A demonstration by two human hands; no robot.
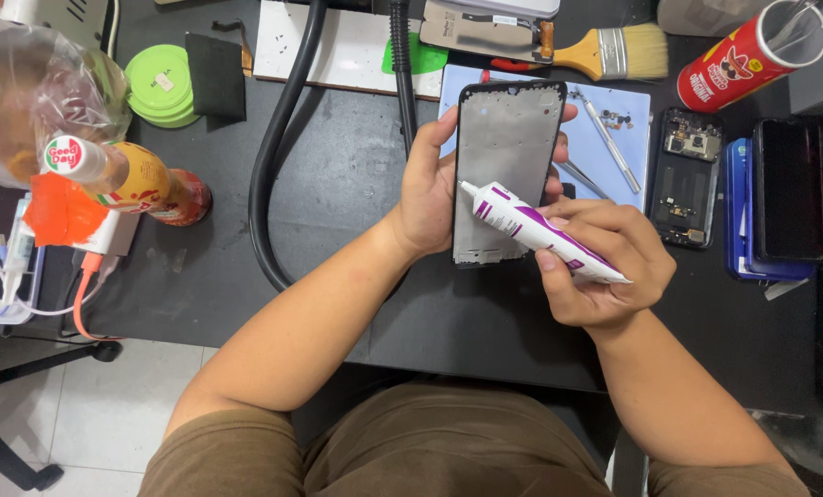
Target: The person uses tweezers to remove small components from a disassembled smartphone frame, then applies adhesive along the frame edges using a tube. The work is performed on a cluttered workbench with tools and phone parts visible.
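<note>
Near the upper middle of the frame, the left hand (427,189) gripped a black rectangular phone frame with a grey inner plate (506,156), thumb along its left edge and fingertips curled round the right edge, holding it upright above the dark work mat (338,184). Just right of centre, the right hand (605,267) pinched a white and purple squeeze tube (536,230) between thumb and bent fingers, its nozzle tip touching the frame's left inner edge. A wooden-handled paintbrush (605,53) lay at the top, a red cylindrical can (752,55) in the upper right, and an opened phone body (686,175) to the right on the mat.
</note>
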